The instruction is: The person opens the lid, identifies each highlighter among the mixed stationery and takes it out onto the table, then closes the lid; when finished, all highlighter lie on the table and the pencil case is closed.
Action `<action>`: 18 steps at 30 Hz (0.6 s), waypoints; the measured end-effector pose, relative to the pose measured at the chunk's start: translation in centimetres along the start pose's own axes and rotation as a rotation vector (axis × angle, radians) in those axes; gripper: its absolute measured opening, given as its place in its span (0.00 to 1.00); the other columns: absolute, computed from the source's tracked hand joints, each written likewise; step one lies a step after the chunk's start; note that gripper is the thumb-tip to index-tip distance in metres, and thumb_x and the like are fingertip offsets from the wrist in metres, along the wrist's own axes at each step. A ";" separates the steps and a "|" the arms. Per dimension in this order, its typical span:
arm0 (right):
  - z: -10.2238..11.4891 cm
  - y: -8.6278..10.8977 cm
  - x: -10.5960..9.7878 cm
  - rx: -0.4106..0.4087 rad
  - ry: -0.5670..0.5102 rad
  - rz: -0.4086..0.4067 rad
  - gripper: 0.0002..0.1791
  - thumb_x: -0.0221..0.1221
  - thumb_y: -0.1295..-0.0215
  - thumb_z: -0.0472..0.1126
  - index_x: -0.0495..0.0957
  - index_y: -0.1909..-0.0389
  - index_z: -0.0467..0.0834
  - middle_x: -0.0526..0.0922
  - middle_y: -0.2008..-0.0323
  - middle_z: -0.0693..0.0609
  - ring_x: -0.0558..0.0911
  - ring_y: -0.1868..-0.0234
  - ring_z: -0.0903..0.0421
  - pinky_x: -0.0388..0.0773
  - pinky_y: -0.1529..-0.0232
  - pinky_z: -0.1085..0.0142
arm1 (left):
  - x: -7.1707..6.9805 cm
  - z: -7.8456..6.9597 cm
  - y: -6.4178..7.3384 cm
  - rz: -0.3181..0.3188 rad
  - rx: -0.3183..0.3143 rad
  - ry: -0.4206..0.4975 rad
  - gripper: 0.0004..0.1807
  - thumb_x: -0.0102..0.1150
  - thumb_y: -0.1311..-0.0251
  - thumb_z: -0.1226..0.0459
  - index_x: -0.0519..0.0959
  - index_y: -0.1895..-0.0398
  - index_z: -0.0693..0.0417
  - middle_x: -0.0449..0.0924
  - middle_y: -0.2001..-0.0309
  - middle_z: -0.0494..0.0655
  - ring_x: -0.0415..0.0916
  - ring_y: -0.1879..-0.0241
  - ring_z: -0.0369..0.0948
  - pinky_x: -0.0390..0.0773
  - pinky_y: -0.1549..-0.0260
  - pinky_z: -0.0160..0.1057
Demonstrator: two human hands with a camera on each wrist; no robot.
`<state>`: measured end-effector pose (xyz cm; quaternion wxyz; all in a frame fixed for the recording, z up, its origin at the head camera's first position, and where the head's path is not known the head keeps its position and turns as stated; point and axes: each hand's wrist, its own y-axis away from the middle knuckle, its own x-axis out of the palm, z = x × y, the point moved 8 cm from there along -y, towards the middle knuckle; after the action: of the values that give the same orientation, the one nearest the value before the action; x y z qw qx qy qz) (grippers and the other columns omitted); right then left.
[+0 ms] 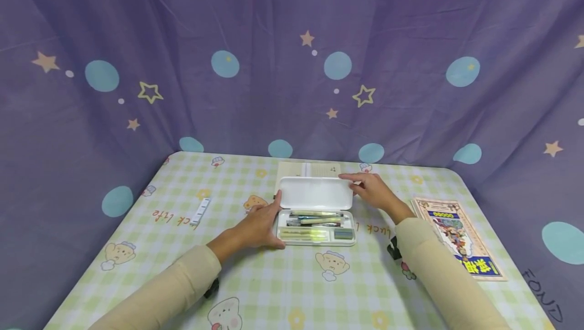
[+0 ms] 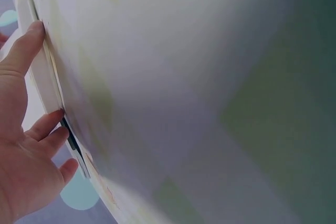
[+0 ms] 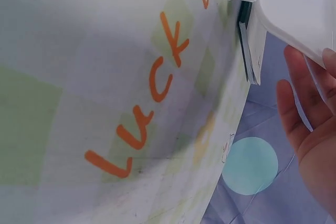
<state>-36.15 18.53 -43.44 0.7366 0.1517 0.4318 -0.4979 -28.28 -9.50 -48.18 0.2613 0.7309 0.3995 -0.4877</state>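
Note:
A white pencil case lies open at the middle of the table, its lid raised at the back. Inside are several pens, yellowish sticks in the front left compartment and a grey-green block at the front right. My left hand holds the case's left end, thumb at the near corner and fingers toward the hinge. My right hand pinches the lid's upper right corner; in the right wrist view, the thumb is on the lid's inner side and fingers are behind it.
Behind the lid lies an open book or notebook, partly hidden. A small white strip with dark marks rests at the left. Printed booklets lie at the right, partly under the right forearm. A purple curtain hangs behind the table.

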 end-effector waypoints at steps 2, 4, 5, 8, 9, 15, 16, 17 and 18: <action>0.1 0.1 0.0 0.001 -0.006 0.002 0.22 0.59 0.29 0.31 0.80 0.36 0.47 0.84 0.40 0.40 0.89 0.67 0.50 0.75 0.75 0.68 | 0.0 0.0 0.0 0.002 -0.002 0.003 0.82 0.83 0.63 0.41 0.33 0.19 0.66 0.74 0.31 0.55 0.76 0.36 0.50 0.63 0.34 0.59; 0.1 0.1 0.1 0.001 0.002 0.008 0.23 0.59 0.29 0.31 0.80 0.35 0.46 0.84 0.40 0.41 0.89 0.67 0.51 0.75 0.75 0.68 | 0.0 0.0 0.0 0.002 -0.002 0.008 0.82 0.83 0.63 0.42 0.33 0.19 0.67 0.75 0.31 0.55 0.76 0.37 0.51 0.63 0.34 0.59; 0.2 0.1 0.1 -0.001 0.007 0.012 0.23 0.59 0.29 0.31 0.79 0.35 0.46 0.84 0.40 0.40 0.89 0.67 0.51 0.75 0.74 0.67 | 0.0 0.1 0.0 0.002 -0.004 0.009 0.82 0.83 0.63 0.42 0.33 0.19 0.67 0.74 0.31 0.55 0.76 0.37 0.51 0.63 0.34 0.59; 0.3 0.2 0.1 -0.004 0.031 0.030 0.24 0.59 0.29 0.32 0.79 0.34 0.47 0.84 0.40 0.41 0.90 0.65 0.51 0.78 0.71 0.66 | 0.0 0.1 0.0 0.007 -0.008 0.008 0.83 0.83 0.64 0.42 0.33 0.19 0.66 0.74 0.31 0.55 0.76 0.37 0.51 0.62 0.33 0.58; 0.3 0.2 0.1 -0.007 0.050 0.036 0.24 0.59 0.29 0.32 0.78 0.34 0.48 0.83 0.39 0.41 0.90 0.64 0.52 0.79 0.70 0.66 | 0.0 0.1 -0.1 0.008 -0.009 0.010 0.83 0.83 0.64 0.42 0.32 0.19 0.66 0.74 0.31 0.55 0.76 0.37 0.51 0.62 0.33 0.58; 1.4 0.9 -0.6 -0.085 0.144 0.046 0.26 0.62 0.32 0.33 0.77 0.33 0.46 0.83 0.41 0.40 0.88 0.58 0.48 0.84 0.57 0.53 | 0.0 0.1 -0.4 0.015 -0.014 0.013 0.84 0.84 0.64 0.41 0.31 0.19 0.65 0.75 0.31 0.54 0.76 0.35 0.50 0.62 0.33 0.58; 1.6 1.0 -0.7 -0.101 0.156 0.047 0.26 0.62 0.32 0.33 0.77 0.33 0.45 0.83 0.42 0.39 0.88 0.58 0.48 0.84 0.56 0.52 | 0.0 0.1 -0.4 0.017 -0.016 0.012 0.84 0.84 0.65 0.41 0.31 0.19 0.65 0.75 0.31 0.54 0.75 0.34 0.50 0.62 0.33 0.58; 1.8 1.2 -0.7 -0.112 0.166 0.047 0.26 0.62 0.32 0.33 0.77 0.33 0.44 0.83 0.42 0.39 0.88 0.58 0.48 0.83 0.55 0.51 | 0.0 0.1 -0.4 0.019 -0.017 0.011 0.84 0.84 0.65 0.41 0.31 0.19 0.65 0.75 0.31 0.53 0.75 0.34 0.50 0.62 0.33 0.58; 1.9 1.3 -0.7 -0.119 0.177 0.048 0.26 0.63 0.32 0.33 0.77 0.32 0.44 0.82 0.42 0.40 0.87 0.57 0.49 0.83 0.56 0.51 | 0.0 0.1 -0.4 0.021 -0.018 0.012 0.84 0.84 0.65 0.41 0.31 0.19 0.65 0.75 0.32 0.53 0.75 0.34 0.50 0.62 0.32 0.58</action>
<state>-34.15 18.33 -42.02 0.7151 0.1616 0.5202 -0.4382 -28.64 -9.38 -48.21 0.2706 0.7356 0.3976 -0.4770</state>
